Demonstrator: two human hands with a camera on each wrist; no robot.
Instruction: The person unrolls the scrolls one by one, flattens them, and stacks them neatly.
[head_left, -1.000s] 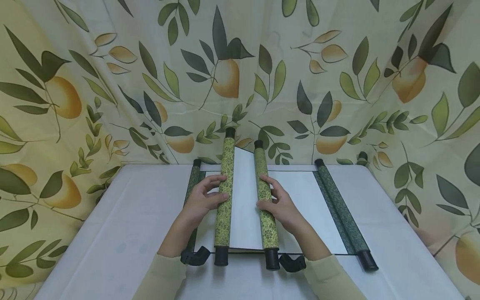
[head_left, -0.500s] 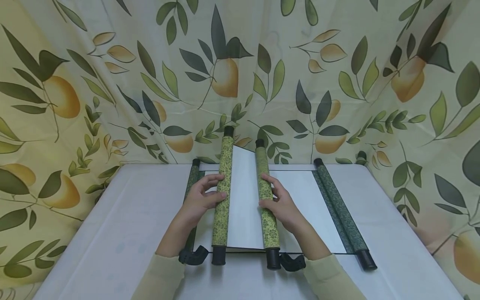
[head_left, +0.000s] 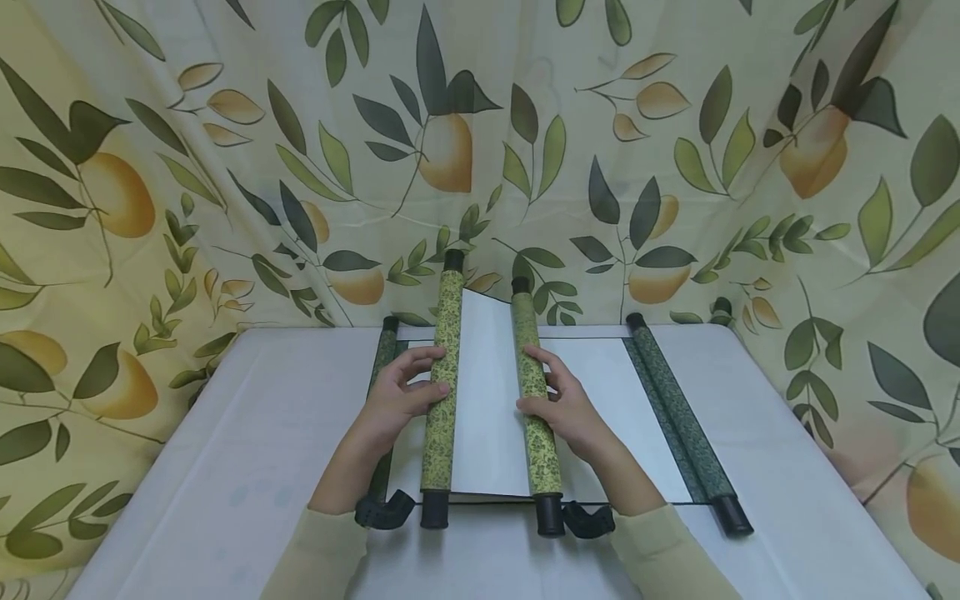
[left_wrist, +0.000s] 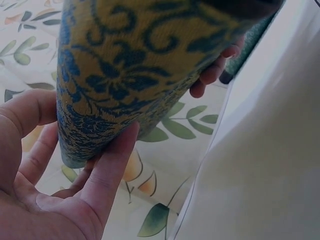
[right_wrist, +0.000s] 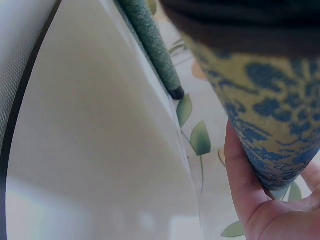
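Note:
A hanging scroll, partly unrolled, is held up over the table between both hands. My left hand [head_left: 397, 392] grips its left roll [head_left: 444, 375], thumb on the near face and fingers around the far side. The right roll [head_left: 536, 392] is held likewise by my right hand [head_left: 562, 406]. Both rolls wear yellow cloth with a dark floral pattern, blue in the wrist views, and black end caps. White paper [head_left: 489, 400] spans the gap between them. Beneath lies a second, open scroll with dark green rolls [head_left: 682, 425] and white paper [head_left: 592, 375]; its middle is hidden behind the held one.
The white-covered table [head_left: 187, 442] carries the green scroll near its back edge. Behind and beside it hangs a cream curtain [head_left: 525, 167] printed with fruit and leaves. A black wrist mount [head_left: 386, 510] sits at each wrist, close to the roll ends.
The two yellow rolls have moved slightly apart, left one leftward and right one rightward, so a bit more white paper shows between them. Both hands keep their grip.

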